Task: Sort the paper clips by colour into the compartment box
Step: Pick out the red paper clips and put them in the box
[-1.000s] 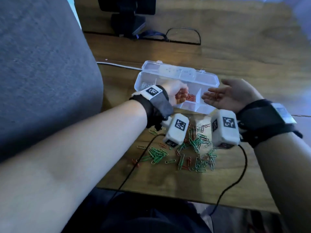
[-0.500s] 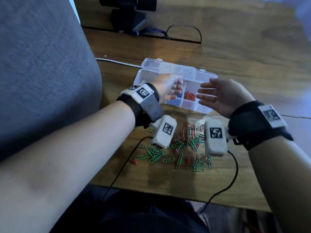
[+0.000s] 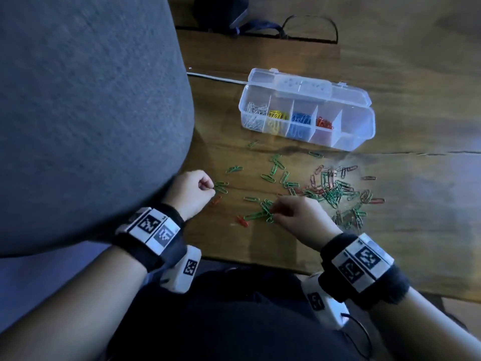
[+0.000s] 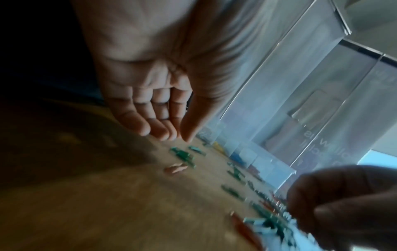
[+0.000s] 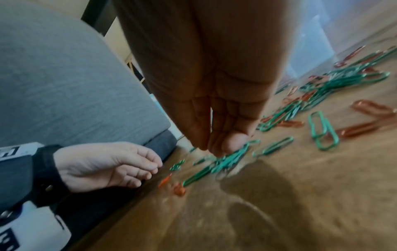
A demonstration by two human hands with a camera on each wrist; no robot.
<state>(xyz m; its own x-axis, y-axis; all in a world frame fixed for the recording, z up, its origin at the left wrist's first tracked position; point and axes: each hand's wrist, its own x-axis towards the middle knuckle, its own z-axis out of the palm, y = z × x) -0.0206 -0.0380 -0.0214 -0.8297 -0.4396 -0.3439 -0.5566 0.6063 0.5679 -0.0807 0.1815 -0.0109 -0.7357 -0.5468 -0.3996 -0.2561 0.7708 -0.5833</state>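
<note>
The clear compartment box (image 3: pixel 362 136) stands open at the back of the wooden table; from its left it holds silver, yellow, blue and red clips (image 3: pixel 323 123), and the rightmost cell shows none. Green clips (image 3: pixel 333 194) and red ones lie scattered in front of it. My left hand (image 3: pixel 211 188) is low at the table's left side, its fingers loosely curled and holding nothing, just short of two green clips (image 3: pixel 221 186). A red clip (image 3: pixel 216 200) lies beside it. My right hand (image 3: pixel 272 213) pinches a small bunch of green clips (image 5: pixel 232 157) on the table.
A large grey cushion (image 3: pixel 78 113) presses against the table's left edge beside my left hand. A white cable (image 3: pixel 216 78) and a black cable loop (image 3: pixel 309 27) lie behind the box. The table's front edge (image 3: pixel 247 259) is just under my wrists.
Both hands have come down from over the box to the near part of the table. The left hand no longer holds red clips. The right hand now pinches green clips.
</note>
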